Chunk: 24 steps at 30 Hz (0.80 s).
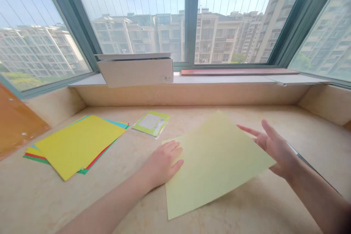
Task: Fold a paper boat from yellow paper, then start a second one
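Note:
A pale yellow-green sheet of paper lies in front of me, its right side raised off the surface. My left hand is on the sheet's left edge, fingers stretched out and lying flat. At the opposite edge, my right hand has its thumb raised and index finger extended. The sheet's right corner overlaps that palm, and the lower fingers are partly hidden behind the paper. No grip on the sheet shows in the right hand.
Left of me lies a stack of coloured paper, yellow on top. Beyond my left hand is a green-and-white packet in clear wrap. A white box and a reddish board sit on the window ledge. A dark-edged flat object shows beside my right forearm.

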Motion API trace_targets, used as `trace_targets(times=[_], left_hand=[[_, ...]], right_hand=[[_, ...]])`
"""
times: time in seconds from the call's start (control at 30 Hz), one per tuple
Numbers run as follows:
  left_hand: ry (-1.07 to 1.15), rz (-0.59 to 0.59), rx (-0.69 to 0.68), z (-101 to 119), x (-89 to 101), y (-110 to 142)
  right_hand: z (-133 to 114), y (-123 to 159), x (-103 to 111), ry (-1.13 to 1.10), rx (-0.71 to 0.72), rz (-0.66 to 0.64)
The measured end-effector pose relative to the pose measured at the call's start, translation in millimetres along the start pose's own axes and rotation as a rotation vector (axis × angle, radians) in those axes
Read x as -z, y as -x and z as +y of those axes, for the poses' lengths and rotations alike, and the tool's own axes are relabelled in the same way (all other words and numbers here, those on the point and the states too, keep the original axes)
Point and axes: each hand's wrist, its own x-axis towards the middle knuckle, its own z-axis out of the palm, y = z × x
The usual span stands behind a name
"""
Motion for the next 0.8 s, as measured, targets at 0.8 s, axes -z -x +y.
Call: trace_targets(times=[0.8], left_hand=[[0.648, 0.365, 0.366, -13, 1.2, -13]], right_hand=[[18, -18, 26, 0.142, 0.047, 0.240]])
